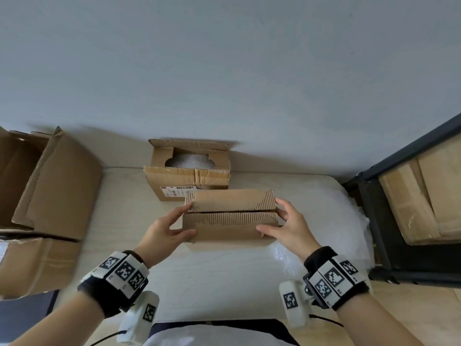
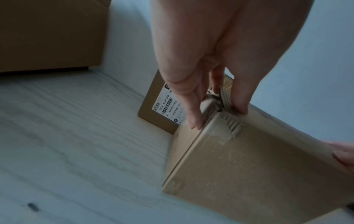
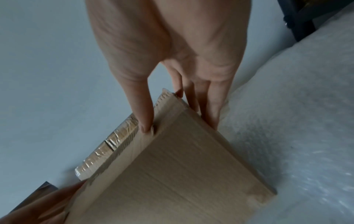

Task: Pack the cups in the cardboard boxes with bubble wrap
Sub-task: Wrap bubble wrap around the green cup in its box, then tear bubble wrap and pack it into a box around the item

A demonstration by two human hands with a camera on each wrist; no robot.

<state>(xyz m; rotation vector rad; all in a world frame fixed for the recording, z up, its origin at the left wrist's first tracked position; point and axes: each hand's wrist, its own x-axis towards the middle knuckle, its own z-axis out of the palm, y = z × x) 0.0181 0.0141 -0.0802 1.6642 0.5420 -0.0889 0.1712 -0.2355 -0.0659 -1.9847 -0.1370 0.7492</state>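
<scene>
Head view: we see a small closed box (image 1: 230, 221) on the bench (image 1: 212, 283), near its middle. Left hand (image 1: 166, 231) grips the box's left end, thumb on the front face; right hand (image 1: 290, 228) grips the right end likewise. Just behind stands an open box (image 1: 187, 177) with bubble wrap (image 1: 190, 161) inside. More bubble wrap sheet (image 1: 331, 221) lies at the right.
</scene>
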